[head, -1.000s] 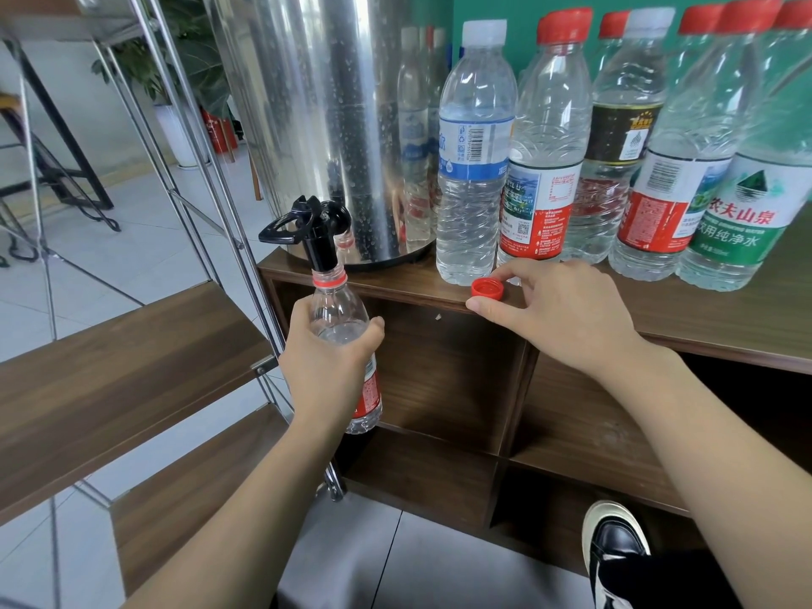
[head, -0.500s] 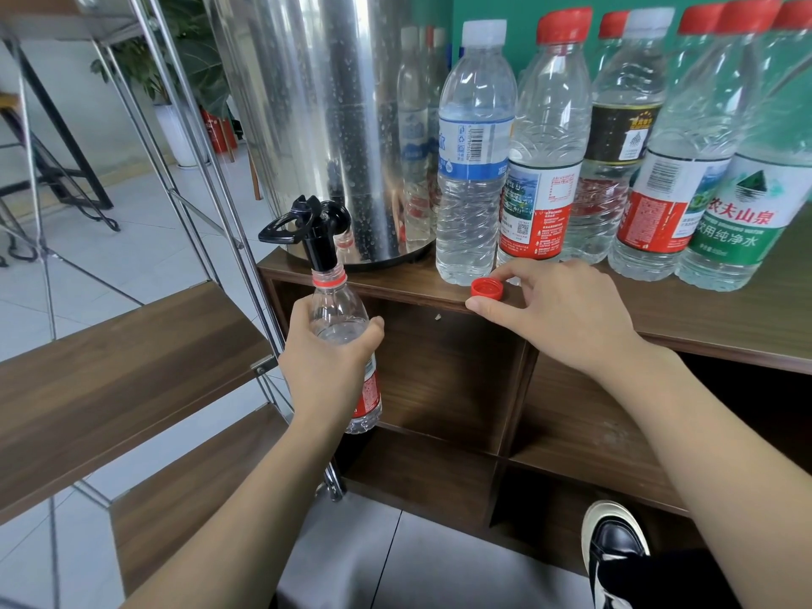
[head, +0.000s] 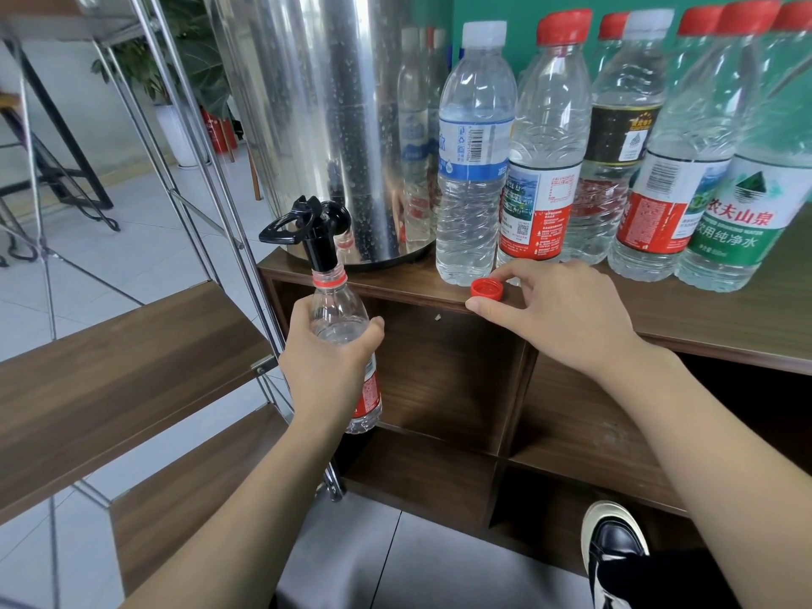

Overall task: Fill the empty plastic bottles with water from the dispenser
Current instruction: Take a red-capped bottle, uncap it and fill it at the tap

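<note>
Left hand (head: 327, 367): wrapped round the body of the open bottle (head: 340, 327), lower centre-left of the frame; thumb on the right side, fingers on the far side.
Right hand (head: 558, 309): at centre frame on the front edge of the bench (head: 725, 318); thumb and forefinger lay either side of the red cap (head: 487, 288). Whether they pinched the cap or merely bracketed it could not be told.
Open bottle: held upright, neck directly under the black tap (head: 309, 232), mouth touching or just below the spout; red neck ring visible, no cap on. Water line appeared to sit high, near the shoulder, just above the gripping fingers.
Dispenser (head: 316, 116): steel urn at upper centre-left, standing on the left end of the bench, tap overhanging the edge.
Tap lever: black loop projected to the left; neither hand was on it. No stream could be made out.
Capped bottles (head: 476, 160): row at upper right on the bench, just behind the right hand; red and white caps on, most looked filled.
Step in hand (judgement): fill of this bottle was at or near its end, cap staged for closing.
Next move (judgement): confirm flow is off, lower the bottle clear of the spout without tilting, bring cap to the neck and screw down, then stand it with the row.
Risk (judgement): thin wall squeezed while full could spill at the mouth.
</note>
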Available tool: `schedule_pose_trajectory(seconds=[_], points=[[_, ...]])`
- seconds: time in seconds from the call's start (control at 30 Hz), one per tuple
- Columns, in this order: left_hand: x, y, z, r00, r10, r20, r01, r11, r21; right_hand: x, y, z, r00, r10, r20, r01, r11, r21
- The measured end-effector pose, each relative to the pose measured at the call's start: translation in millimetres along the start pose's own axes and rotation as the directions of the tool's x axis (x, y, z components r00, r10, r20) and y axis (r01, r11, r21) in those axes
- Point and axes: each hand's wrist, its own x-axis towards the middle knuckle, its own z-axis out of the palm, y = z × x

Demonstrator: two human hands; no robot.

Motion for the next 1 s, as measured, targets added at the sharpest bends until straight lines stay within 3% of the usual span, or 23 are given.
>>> schedule_pose_trajectory(seconds=[1.0], points=[[0.8, -0.8, 0.6, 1.0, 0.002, -0.002, -0.002, 1.0, -0.004, -0.1, 0.0, -1.7, 1.0, 0.0, 0.009, 0.0, 1.0, 0.029]])
